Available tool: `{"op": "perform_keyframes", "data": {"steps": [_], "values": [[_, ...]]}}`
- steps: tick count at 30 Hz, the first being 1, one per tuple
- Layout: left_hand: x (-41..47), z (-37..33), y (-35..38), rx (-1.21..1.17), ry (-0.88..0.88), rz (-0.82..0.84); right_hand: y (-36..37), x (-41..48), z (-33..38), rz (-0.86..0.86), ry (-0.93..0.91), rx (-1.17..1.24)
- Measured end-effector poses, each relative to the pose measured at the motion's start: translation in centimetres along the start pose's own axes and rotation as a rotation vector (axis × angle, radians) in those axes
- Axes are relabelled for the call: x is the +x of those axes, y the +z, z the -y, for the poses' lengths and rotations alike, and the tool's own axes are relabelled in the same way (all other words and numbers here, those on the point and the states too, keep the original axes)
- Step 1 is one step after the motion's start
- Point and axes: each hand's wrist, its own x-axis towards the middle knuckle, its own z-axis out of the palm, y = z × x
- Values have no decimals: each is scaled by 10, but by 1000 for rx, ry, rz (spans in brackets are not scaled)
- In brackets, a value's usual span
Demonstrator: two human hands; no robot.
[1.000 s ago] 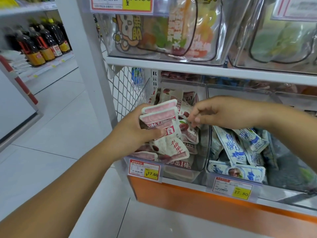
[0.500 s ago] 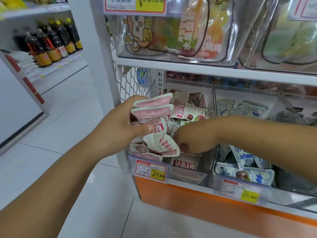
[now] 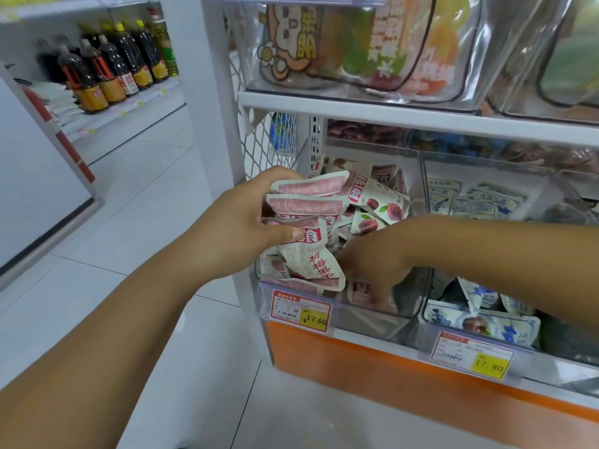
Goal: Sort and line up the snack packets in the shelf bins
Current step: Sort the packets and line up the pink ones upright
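Pink-and-white foil snack packets [image 3: 308, 205] are fanned in the left hand [image 3: 246, 222], thumb and fingers clamped round them, long edges running left to right above the clear plastic shelf bin [image 3: 418, 306]. Nearer the loose packets [image 3: 376, 202] is the right hand [image 3: 372, 264]. Its fingers [image 3: 377, 298] point down behind the bin's front wall, touching one packet; whether they pinch it I cannot tell. The held stack lies up and left of them.

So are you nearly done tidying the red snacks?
Not yet. Done: the left hand holds a small lined-up stack of red packets. In hand: the right hand reaches into the front of the clear bin, probably for another. Left: loose red packets lie jumbled behind, and the blue packets next door look untidy too.
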Motion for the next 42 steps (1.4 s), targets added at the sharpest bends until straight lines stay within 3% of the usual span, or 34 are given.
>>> {"op": "perform_keyframes", "data": {"steps": [8, 15, 21, 26, 30, 42], "values": [[2, -1, 1, -13, -7, 9, -18, -52, -6, -106, 55, 24], [6, -3, 10, -73, -2, 0, -9, -66, -15, -326, 103, -77], [9, -5, 51, -56, 22, 79, -4, -78, -36, -447, 221, -17], [14, 2, 70, 11, -5, 162, -1, -74, -40, -412, 285, 35], [13, 5, 56, 81, -8, 196, -3, -78, -39, -338, 222, 70], [7, 4, 48, 143, -21, 221, 1, -44, -28, -108, 365, -190]]}}
